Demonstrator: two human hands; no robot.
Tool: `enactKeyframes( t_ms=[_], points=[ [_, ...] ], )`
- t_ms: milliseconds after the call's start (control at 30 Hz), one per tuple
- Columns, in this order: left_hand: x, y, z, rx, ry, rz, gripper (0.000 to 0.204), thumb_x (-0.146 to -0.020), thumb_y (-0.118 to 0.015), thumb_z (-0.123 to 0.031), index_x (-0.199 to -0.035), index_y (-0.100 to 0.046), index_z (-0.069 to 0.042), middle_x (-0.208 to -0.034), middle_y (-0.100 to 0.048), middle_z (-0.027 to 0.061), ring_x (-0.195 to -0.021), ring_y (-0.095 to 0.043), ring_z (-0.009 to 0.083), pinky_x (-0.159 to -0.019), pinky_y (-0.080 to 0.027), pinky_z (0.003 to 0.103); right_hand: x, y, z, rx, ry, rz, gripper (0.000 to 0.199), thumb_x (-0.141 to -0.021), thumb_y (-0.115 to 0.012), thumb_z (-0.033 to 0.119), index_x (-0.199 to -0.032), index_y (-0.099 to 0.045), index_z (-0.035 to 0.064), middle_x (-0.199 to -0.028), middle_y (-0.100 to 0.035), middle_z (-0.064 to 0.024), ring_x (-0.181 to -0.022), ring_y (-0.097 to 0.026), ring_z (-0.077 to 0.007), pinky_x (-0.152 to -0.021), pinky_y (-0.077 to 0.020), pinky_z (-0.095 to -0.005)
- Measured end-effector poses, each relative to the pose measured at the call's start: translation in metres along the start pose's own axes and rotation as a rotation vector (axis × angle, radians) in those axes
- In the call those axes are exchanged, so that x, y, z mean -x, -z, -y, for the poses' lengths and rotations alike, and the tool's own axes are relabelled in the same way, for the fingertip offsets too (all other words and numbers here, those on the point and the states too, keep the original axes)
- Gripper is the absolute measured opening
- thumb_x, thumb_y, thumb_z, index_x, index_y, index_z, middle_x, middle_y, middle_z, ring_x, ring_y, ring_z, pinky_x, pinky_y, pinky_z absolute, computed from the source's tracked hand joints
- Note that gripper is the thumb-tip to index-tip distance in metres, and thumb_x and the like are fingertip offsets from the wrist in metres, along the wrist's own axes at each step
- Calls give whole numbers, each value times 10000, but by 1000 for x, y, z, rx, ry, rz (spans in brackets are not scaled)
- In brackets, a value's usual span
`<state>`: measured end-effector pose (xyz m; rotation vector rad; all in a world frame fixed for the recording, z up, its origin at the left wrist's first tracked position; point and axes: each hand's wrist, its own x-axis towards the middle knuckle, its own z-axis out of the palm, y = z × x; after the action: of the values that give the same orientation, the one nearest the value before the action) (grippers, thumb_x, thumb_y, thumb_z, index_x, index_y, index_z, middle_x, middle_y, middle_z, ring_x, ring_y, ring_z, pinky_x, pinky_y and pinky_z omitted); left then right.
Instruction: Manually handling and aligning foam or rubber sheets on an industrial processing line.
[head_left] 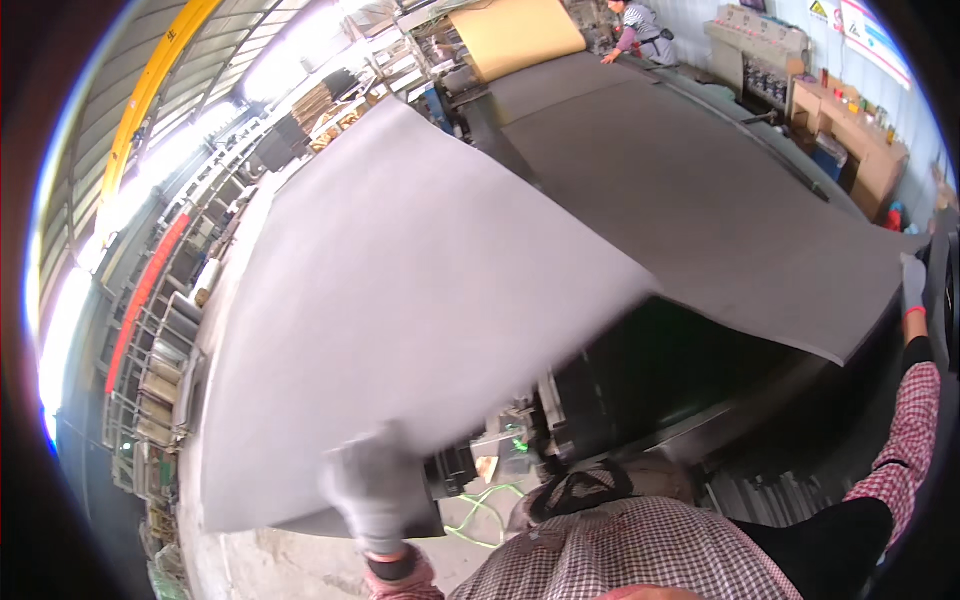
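Observation:
A large light-grey sheet [400, 270] slants through the air at the left, smeared by motion along its near edge. My left hand [378, 490], in a pale work glove, is closed on that near edge; its fingers are blurred. To the right, a wide dark-grey sheet [690, 190] lies over a long machine bed, its near edge curving up toward the right. My right hand [913, 283], gloved with a red cuff, is at this sheet's right edge and appears closed on it, though its fingers show only in part.
Another person [645, 38] stands at the bed's far right. A tan sheet [515, 38] hangs over the far end. Along the right wall is a wooden bench [850, 135] with small items. Racks with rollers [165, 375] line the left. A green hose [480, 515] lies on the floor.

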<state>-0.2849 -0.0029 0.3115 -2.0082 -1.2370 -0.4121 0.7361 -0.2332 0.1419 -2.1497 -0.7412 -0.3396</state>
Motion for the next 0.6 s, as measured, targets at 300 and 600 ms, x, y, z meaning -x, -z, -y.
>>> enactKeyframes(
  t_ms=[300,600],
  points=[
    [17,20,-102,1014,-162,-60,293,-590,-691,-87,-866,-597,-60,-891,-604,66,-795,-586,251,-755,-457,372,71,-13,73,-21,-299,-81,369,-781,-565,274,-897,-618,-73,-806,-657,-177,-745,-589,-254,-674,-416,-387],
    [108,-6,-56,302,251,-743,287,-811,-604,-184,-1037,-566,-11,-987,-594,151,-969,-550,346,-837,-438,494,56,3,53,-68,-427,-62,384,-804,-588,281,-923,-621,-83,-875,-657,-134,-762,-594,-200,-712,-449,-342]
  ],
)
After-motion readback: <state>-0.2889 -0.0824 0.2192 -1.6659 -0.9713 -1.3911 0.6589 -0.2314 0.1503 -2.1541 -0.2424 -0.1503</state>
